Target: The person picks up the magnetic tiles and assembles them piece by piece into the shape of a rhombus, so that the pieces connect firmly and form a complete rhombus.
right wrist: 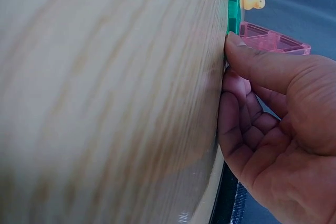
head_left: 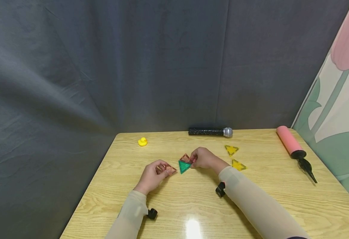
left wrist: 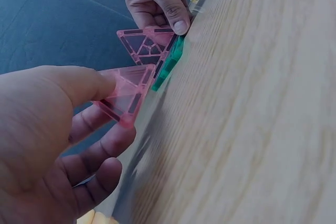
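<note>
My left hand (head_left: 152, 176) pinches a translucent pink triangular magnetic tile (left wrist: 126, 95) between thumb and fingers, tilted above the table. To its right, a green triangular magnetic tile (head_left: 184, 166) lies low at the tabletop. Against the green tile's far edge, a second pink triangular tile (left wrist: 147, 45) stands raised at an angle. My right hand (head_left: 202, 158) pinches the corner where these two tiles meet; its thumb shows at the green tile in the right wrist view, its fingertips partly hidden. The left-hand tile is close to the green one; whether they touch I cannot tell.
Two yellow triangular tiles, a farther one (head_left: 231, 150) and a nearer one (head_left: 238, 165), lie beyond my right wrist. A toy microphone (head_left: 207, 131) lies along the back edge. A yellow rubber duck (head_left: 143, 142) stands back left, and a pink hand pump (head_left: 289, 141) lies at right.
</note>
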### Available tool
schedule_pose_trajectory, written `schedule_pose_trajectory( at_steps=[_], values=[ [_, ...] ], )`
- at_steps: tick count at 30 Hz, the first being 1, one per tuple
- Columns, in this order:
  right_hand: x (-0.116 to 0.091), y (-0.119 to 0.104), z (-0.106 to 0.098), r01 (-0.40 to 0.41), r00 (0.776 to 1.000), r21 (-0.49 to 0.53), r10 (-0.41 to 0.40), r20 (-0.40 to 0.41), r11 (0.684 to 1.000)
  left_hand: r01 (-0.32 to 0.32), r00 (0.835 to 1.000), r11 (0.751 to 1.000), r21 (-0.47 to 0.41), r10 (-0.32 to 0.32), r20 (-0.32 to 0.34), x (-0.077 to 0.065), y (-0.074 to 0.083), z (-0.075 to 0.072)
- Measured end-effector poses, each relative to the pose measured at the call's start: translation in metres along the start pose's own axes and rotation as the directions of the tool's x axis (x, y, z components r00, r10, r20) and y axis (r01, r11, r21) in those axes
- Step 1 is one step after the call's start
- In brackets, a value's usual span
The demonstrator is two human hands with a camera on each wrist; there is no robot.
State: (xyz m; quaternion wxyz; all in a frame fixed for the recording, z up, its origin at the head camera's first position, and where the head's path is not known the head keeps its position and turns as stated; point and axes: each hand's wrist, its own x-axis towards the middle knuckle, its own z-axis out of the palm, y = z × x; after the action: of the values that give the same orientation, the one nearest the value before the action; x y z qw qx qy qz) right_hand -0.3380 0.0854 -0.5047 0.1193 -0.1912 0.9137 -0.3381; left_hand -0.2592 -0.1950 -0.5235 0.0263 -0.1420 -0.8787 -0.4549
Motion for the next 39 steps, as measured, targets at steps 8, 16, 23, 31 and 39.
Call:
schedule_pose_trajectory(
  at_steps=[8, 16, 23, 31, 39],
  values=[
    [0.000, -0.001, 0.000, -0.012, 1.000, 0.004, 0.012, 0.003, 1.000, 0.026, 0.997, 1.000, -0.003, -0.026, -0.072, 0.003, 0.001, 0.001],
    [0.000, -0.001, 0.000, -0.010, 1.000, 0.010, 0.010, -0.010, 1.000, 0.060, 0.993, 0.998, -0.012, -0.061, -0.104, 0.006, 0.005, 0.001],
    [0.001, 0.000, 0.000, -0.003, 1.000, 0.020, 0.003, -0.004, 1.000, 0.068, 0.989, 0.998, -0.005, -0.068, -0.130, 0.007, 0.009, -0.001],
    [0.002, 0.001, 0.001, 0.009, 1.000, 0.005, -0.009, -0.007, 1.000, 0.079, 0.982, 0.997, -0.005, -0.079, -0.171, 0.010, 0.008, 0.000],
    [0.003, 0.001, 0.002, 0.008, 1.000, -0.005, -0.008, -0.022, 1.000, 0.092, 0.976, 0.996, 0.015, -0.087, -0.198, 0.016, 0.014, 0.002]
  ],
)
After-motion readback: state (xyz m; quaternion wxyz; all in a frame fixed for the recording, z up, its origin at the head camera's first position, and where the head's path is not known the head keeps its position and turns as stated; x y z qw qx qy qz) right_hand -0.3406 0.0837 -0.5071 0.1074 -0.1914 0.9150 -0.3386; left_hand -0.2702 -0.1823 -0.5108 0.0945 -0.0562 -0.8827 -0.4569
